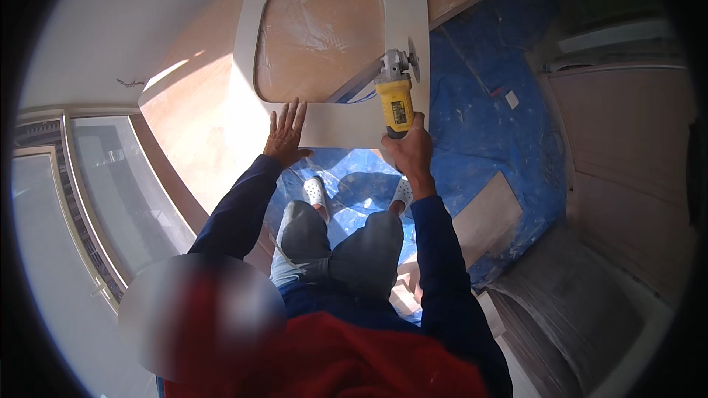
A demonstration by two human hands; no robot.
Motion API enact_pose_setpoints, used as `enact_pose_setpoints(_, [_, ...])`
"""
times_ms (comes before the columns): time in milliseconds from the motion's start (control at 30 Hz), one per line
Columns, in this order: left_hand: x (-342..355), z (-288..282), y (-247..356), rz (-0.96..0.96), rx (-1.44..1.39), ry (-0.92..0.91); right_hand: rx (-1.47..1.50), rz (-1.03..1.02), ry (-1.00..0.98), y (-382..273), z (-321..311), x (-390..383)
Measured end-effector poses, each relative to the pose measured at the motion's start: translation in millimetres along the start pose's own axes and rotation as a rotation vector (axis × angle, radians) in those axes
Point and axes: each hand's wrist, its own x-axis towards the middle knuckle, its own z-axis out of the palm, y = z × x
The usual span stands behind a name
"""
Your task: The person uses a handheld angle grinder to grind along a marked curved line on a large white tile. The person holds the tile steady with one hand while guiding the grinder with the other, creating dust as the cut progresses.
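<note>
A pale white panel [333, 124] with a large rounded-square cutout lies over a tan board [193, 113], which shows through the opening. My left hand [286, 133] rests with spread fingers on the panel's near edge, just below the cutout's left corner. My right hand [405, 144] grips the handle of a yellow and black angle grinder [394, 99] with a silver head. Its disc [414, 60] stands nearly on edge at the panel's right side; whether it touches the surface I cannot tell.
A blue dusty sheet [483, 133] covers the floor under my feet, with a loose board [487, 217] on it at right. Framed glass panes [122, 191] stand at left. Larger boards [619, 140] and dark plastic-covered material [560, 302] are at right.
</note>
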Motion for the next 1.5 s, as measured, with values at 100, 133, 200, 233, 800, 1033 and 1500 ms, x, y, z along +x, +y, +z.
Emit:
enact_pose_setpoints(100, [-59, 20, 23, -0.190, -0.295, 0.007, 0.010, -0.104, -0.045, 22, -50, 9])
enact_pose_setpoints(133, [-78, 31, 36, -0.312, -0.389, -0.076, -0.010, -0.140, -0.062, 32, -67, 14])
enact_pose_setpoints(200, [-110, 55, 73, -0.491, -0.620, -0.127, -0.052, -0.227, -0.089, 50, -104, 40])
enact_pose_setpoints(233, [-126, 65, 95, -0.590, -0.775, -0.156, -0.059, -0.258, -0.101, 61, -121, 47])
enact_pose_setpoints(800, [-135, 132, 307, -0.786, -0.957, -0.147, -0.392, -0.596, -0.253, 81, -321, 160])
enact_pose_setpoints(1033, [-88, 179, 332, -0.748, -1.012, -0.271, -0.492, -0.713, -0.281, 40, -350, 202])
enact_pose_setpoints(1500, [-69, 259, 485, -1.439, -1.405, -0.327, -0.332, -0.844, -0.805, -79, -280, 327])
